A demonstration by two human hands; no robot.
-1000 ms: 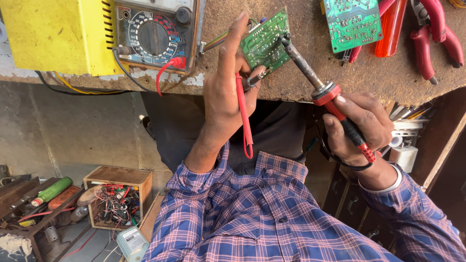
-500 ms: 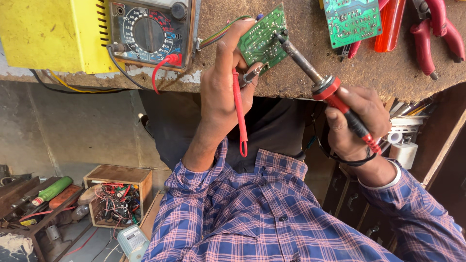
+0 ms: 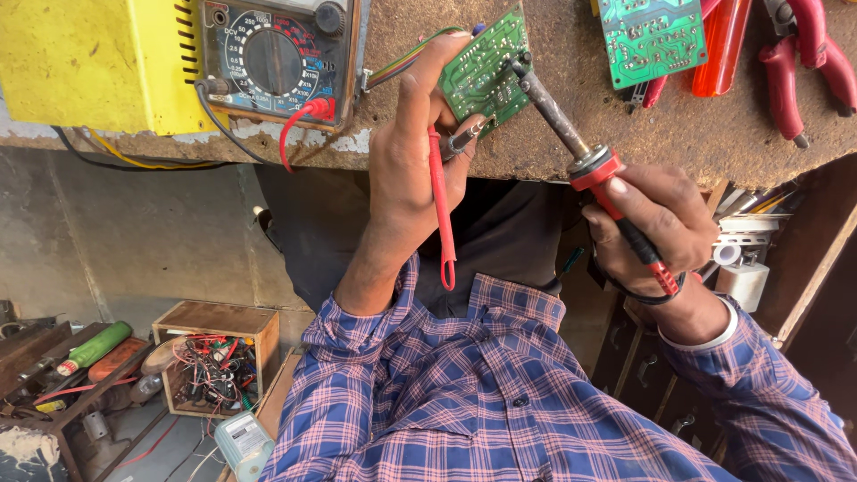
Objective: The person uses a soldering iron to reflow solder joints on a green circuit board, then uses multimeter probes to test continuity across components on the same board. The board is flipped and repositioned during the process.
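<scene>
Your left hand [image 3: 420, 170] pinched one small green circuit board [image 3: 482, 71] and a red tweezer [image 3: 441, 214], fingers closed, over the far workbench [image 3: 536, 161]. Your right hand [image 3: 656, 223] wrapped one soldering iron [image 3: 580, 152], its long axis slanting up-left, tip touching the board's right edge. A second board [image 3: 647, 36] lay right.

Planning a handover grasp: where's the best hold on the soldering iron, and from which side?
Take the soldering iron by its black-and-red handle, where the right hand already wraps it, behind the red collar. The bare metal shaft runs forward from that collar to the tip on the green circuit board held by the left hand, and is probably hot. Come from the cord end, away from the board.
</scene>
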